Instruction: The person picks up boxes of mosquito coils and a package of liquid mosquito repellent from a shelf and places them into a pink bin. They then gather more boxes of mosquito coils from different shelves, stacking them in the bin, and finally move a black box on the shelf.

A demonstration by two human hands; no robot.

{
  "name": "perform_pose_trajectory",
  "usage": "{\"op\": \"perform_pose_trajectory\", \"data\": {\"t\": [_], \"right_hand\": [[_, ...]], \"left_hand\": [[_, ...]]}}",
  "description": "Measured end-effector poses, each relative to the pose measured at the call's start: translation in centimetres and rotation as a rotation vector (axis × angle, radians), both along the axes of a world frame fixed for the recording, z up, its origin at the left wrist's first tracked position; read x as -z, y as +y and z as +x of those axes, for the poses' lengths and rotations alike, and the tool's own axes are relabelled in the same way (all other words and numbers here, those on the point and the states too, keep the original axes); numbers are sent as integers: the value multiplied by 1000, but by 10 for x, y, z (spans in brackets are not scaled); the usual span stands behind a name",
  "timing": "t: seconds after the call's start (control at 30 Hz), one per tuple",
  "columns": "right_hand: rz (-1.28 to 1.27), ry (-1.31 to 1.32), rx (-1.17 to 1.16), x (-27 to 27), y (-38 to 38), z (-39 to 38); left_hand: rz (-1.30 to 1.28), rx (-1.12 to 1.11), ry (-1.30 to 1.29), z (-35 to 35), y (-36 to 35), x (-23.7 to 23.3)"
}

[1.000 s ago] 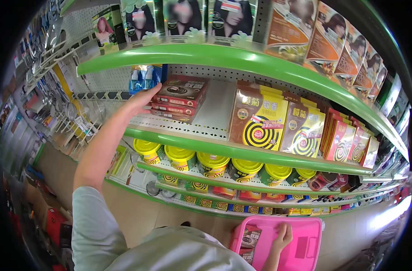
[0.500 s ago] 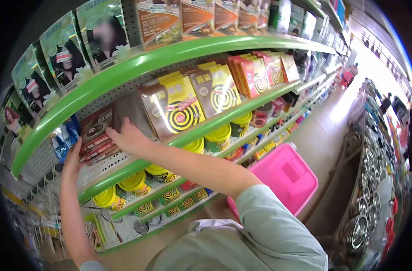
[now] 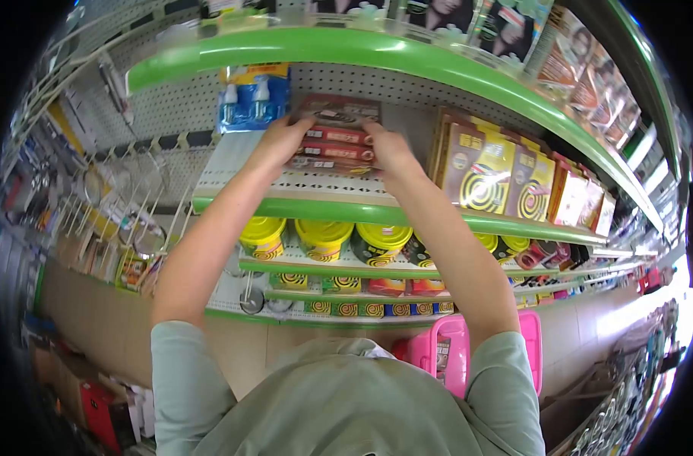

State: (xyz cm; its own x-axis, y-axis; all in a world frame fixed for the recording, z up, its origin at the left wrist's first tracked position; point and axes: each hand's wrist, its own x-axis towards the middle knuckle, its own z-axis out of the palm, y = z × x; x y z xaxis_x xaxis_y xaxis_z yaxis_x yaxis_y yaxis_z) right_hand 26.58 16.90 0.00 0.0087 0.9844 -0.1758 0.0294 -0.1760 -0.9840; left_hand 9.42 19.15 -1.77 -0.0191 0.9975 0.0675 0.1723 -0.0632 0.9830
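A small stack of dark red mosquito coil boxes lies flat on the white perforated shelf. My left hand grips the stack's left side, and my right hand grips its right side, with the thumbs near the top box. Some fingers are hidden behind the boxes. Just left of my left hand, a blue blister pack with small bottles leans against the back panel. Farther right, brown and yellow mosquito coil boxes stand upright in a row.
A green shelf edge curves above my hands, and another green edge runs below my wrists. Yellow-lidded tubs stand on the lower shelf. A pink lidded bin sits on the floor by my right side. Wire hooks project at left.
My view has swung left, bringing the stack to the middle. My right hand, earlier raised with fingers apart over the stack's right end, now holds its right side. My left hand stays at the left side.
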Motion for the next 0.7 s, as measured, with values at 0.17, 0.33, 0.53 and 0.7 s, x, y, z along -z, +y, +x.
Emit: {"op": "perform_pose_trajectory", "data": {"t": [0.17, 0.33, 0.53, 0.7], "right_hand": [[166, 76, 59, 1, -13, -2], [365, 89, 133, -1, -60, 0], [464, 339, -34, 19, -119, 16], [616, 387, -118, 49, -163, 42]], "left_hand": [[146, 6, -224, 4, -15, -3], [388, -49, -302, 18, -73, 5], [663, -284, -372, 47, -153, 49], [830, -282, -342, 56, -184, 88]]}}
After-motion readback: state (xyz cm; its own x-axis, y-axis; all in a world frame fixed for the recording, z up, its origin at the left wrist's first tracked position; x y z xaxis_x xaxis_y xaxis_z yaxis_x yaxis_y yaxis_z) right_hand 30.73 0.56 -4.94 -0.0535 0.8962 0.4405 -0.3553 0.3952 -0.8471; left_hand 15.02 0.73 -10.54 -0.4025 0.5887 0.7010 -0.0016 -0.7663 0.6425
